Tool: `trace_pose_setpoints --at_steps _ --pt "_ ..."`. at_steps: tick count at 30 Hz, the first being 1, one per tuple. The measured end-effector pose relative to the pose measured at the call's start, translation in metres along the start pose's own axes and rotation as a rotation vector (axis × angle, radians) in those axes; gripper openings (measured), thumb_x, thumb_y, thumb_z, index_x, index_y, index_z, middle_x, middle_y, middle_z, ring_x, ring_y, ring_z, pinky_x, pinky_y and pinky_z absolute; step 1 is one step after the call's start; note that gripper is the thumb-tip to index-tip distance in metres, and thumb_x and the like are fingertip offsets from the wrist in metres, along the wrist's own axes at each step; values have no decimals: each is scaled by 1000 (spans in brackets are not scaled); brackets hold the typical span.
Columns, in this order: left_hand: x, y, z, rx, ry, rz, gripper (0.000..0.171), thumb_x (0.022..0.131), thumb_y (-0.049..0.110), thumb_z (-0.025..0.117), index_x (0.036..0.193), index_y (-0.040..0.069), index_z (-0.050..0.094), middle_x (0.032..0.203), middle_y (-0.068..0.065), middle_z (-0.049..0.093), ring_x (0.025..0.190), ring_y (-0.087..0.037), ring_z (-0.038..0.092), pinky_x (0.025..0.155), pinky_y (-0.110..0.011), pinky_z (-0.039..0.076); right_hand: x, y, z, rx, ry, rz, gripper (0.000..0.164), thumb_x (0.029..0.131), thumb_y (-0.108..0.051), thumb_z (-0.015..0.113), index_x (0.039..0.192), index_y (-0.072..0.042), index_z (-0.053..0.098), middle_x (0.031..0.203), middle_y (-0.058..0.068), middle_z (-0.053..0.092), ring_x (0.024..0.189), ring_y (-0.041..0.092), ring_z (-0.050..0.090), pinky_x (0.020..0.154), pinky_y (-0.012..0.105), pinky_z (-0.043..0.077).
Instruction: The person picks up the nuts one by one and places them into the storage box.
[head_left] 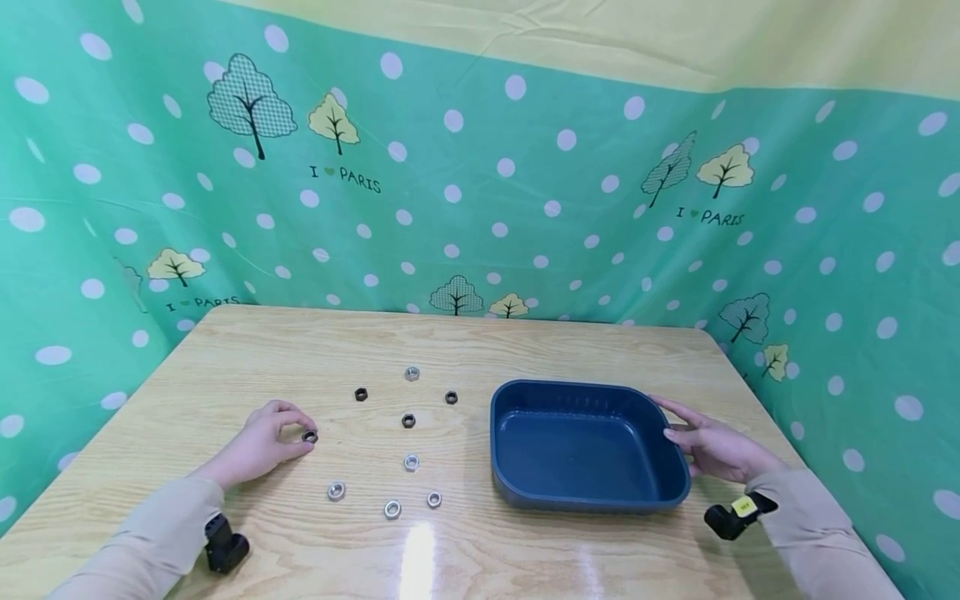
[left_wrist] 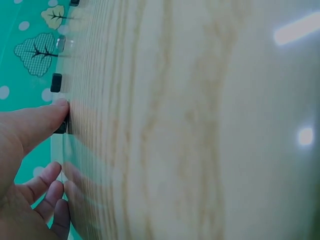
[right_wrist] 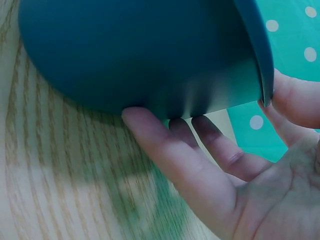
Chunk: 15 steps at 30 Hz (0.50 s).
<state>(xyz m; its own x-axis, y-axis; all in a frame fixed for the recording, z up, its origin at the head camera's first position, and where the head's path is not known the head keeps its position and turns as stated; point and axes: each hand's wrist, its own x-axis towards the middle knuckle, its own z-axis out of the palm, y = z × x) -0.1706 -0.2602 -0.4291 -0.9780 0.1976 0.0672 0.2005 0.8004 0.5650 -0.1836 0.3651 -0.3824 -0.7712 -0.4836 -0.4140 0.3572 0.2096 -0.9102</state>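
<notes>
My left hand is low at the left of the table, thumb and forefinger on either side of a dark hex nut. In the left wrist view the thumb partly covers that nut at the tabletop. My right hand grips the right end of a dark blue rectangular basin, thumb over the rim. The right wrist view shows its fingers against the outside wall of the basin. Inside, the basin's floor is bare.
Between the left hand and the basin lie several loose nuts: dark ones such as the nut, and silver ones such as the nut. The wooden table is bordered by a green dotted curtain at the back and sides.
</notes>
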Motion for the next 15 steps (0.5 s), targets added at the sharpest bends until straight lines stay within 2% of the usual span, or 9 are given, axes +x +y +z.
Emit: trace_pose_setpoints --at_steps 4,11,15 --pt "0 0 -1 -5 -3 2 16 79 13 74 93 11 68 111 -19 51 104 -42 46 88 -59 37 0 0 0 -2 2 1 62 101 -23 43 151 -36 8 112 -6 61 99 14 60 85 41 51" --pt "2 0 -3 -30 20 42 15 80 11 73 93 9 67 104 -15 58 103 -40 54 90 -59 41 1 -1 0 -12 16 7 64 101 -23 44 152 -34 6 115 -6 57 99 14 58 86 41 50" --pt "2 1 -4 -39 23 40 14 80 11 72 93 9 67 104 -15 59 104 -41 55 91 -59 41 0 -1 1 -15 20 16 66 101 -23 44 152 -31 3 108 -7 58 97 14 58 85 41 50"
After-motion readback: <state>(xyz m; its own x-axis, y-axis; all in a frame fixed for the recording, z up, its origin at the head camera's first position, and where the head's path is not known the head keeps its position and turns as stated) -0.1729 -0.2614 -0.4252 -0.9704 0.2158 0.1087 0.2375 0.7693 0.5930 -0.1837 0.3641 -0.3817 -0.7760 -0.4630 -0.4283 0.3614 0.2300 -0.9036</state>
